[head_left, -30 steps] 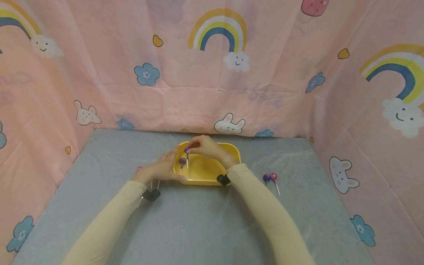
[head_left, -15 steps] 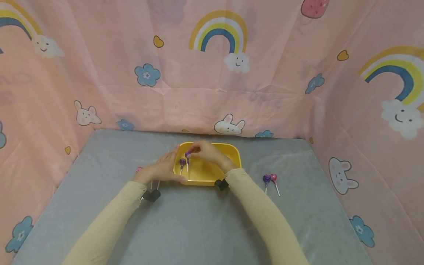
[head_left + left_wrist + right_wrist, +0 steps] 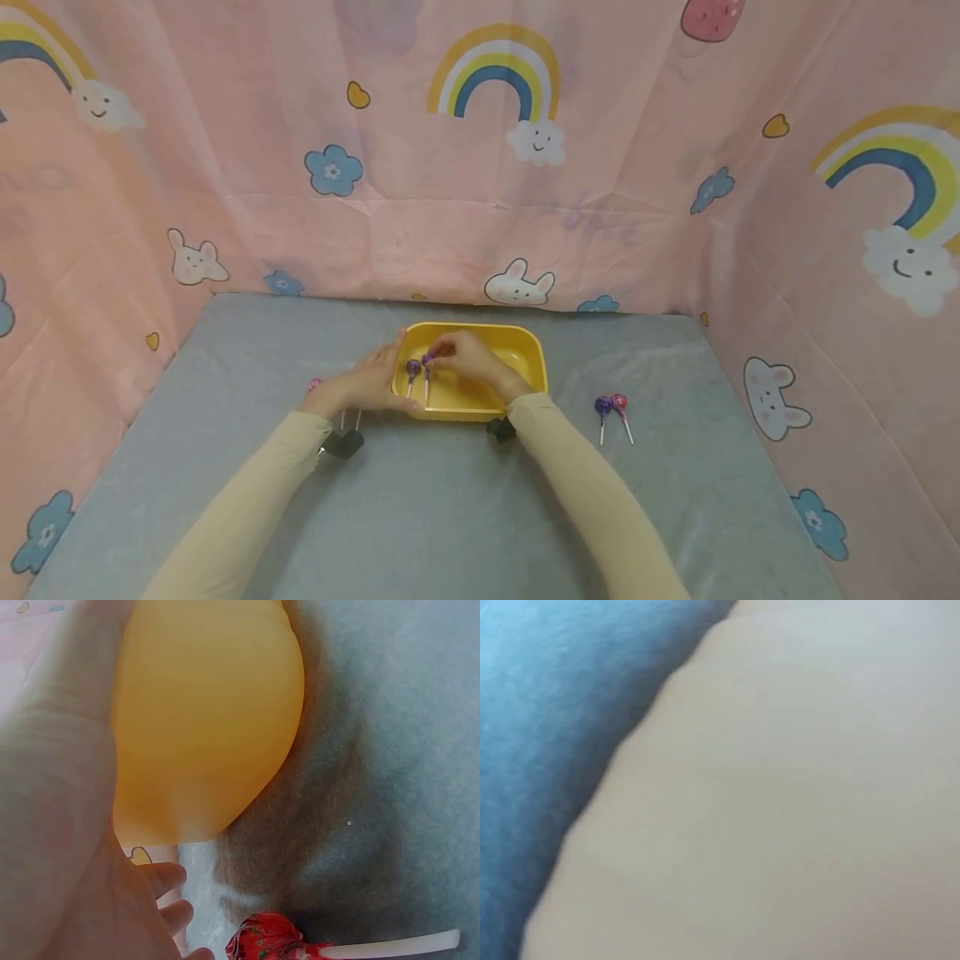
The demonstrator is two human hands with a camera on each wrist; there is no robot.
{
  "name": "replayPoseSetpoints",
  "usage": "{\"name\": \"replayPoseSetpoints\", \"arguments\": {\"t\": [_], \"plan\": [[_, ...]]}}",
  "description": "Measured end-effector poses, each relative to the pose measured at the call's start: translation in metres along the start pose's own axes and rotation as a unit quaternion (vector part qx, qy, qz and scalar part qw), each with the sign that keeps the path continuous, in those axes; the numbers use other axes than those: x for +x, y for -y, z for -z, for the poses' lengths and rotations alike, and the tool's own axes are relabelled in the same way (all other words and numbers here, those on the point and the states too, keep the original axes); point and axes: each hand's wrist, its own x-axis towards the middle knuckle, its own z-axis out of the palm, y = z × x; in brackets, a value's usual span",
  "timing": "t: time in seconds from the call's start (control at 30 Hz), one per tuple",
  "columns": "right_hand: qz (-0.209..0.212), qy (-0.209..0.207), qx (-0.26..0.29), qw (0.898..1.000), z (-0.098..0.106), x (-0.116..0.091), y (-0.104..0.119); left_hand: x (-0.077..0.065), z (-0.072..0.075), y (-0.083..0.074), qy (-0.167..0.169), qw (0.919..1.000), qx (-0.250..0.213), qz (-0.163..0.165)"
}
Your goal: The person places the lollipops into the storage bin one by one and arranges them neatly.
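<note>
A yellow plastic tray stands near the back of the table. My left hand rests against its left end, fingers extended along the outside and thumb at the front rim. Inside the tray, my right hand pinches a purple lollipop by its wrapped head, its white stick pointing toward me. Just left of it lies another purple lollipop in the tray. In the left wrist view, a red-wrapped lollipop lies on the cloth below the left fingers. The right wrist view holds only a blurred pale surface and grey cloth.
On the table to the right lie a purple lollipop and a pink lollipop, side by side. Partly hidden by the left forearm, a pink lollipop head and two sticks show. A printed pink curtain encloses the grey table.
My right hand has come down and slightly toward me with the purple lollipop, which now sits lower, beside the other one in the tray. The left hand has stayed in place.
</note>
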Motion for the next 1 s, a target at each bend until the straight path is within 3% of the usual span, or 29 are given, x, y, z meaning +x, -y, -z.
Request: {"name": "replayPoseSetpoints", "arguments": {"t": [0.3, 1.0], "plan": [[-0.011, -0.004, 0.033, 0.999, -0.006, -0.004, -0.007, -0.001, 0.001, -0.001, 0.007, 0.9999, -0.005, 0.007], [-0.016, -0.034, -0.002, 0.999, -0.020, -0.004, -0.014, 0.001, -0.002, 0.002, 0.000, 1.0000, 0.000, -0.001]]}}
